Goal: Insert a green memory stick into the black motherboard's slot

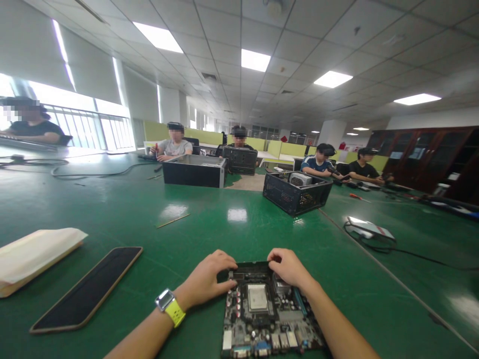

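A computer motherboard [243,326] lies flat on the green table in front of me, ports towards me. A square silver processor [257,298] sits on it. Along its far edge runs a dark narrow strip [251,267]; I cannot make out whether it is a memory stick. My left hand [211,279], below a watch with a yellow strap [174,310], grips the far left corner, thumb on top and fingers behind. At the far right end, the curled fingers of my right hand [287,269] pinch the edge. Their fingertips are partly hidden.
On the left lie a phone-like dark slab [90,286] and a pale paper packet [35,257]. A thin stick [173,221] lies farther off. Computer cases [192,172] [295,192] stand ahead, with several people seated behind. A cabled device [370,229] lies right.
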Available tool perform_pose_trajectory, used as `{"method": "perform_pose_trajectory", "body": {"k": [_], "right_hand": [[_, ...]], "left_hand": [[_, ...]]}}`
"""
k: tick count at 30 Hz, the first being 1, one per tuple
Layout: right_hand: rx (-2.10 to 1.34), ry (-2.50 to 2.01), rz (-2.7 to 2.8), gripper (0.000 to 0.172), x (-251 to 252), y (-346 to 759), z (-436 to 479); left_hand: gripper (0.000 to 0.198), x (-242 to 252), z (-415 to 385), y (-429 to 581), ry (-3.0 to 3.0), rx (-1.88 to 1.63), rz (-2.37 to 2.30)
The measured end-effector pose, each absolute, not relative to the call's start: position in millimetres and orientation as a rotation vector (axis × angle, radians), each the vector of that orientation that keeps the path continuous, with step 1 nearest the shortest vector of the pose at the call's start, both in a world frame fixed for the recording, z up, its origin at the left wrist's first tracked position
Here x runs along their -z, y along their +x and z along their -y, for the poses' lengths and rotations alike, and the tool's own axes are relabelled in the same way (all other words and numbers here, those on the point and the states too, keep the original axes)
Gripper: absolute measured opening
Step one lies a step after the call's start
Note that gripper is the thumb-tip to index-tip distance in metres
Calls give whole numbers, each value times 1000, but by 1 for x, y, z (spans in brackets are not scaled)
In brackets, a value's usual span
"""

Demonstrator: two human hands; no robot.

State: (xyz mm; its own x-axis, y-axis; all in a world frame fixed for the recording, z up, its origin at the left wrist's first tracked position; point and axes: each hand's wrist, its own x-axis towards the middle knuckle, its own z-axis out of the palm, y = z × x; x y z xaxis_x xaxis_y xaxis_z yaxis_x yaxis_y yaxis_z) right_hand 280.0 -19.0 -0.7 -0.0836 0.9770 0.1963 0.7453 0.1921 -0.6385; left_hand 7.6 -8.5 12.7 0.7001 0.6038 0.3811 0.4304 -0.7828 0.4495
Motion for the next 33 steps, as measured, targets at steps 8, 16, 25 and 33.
{"method": "perform_pose_trajectory", "body": {"k": [8, 16, 25, 33], "right_hand": [[-469, -1630, 1890, 14, 2, 281, 18], [-454, -1652, 1876, 14, 0, 281, 20], [-463, -1663, 1884, 14, -1, 280, 21], [-468, -1654, 1882, 14, -2, 281, 22]], "left_hand": [[27, -14, 9, 9, 2586, -756, -792], [31, -14, 10, 8, 2582, -759, -783], [30, -15, 11, 9, 2559, -740, -791], [31, -13, 10, 8, 2542, -750, -795]]}}
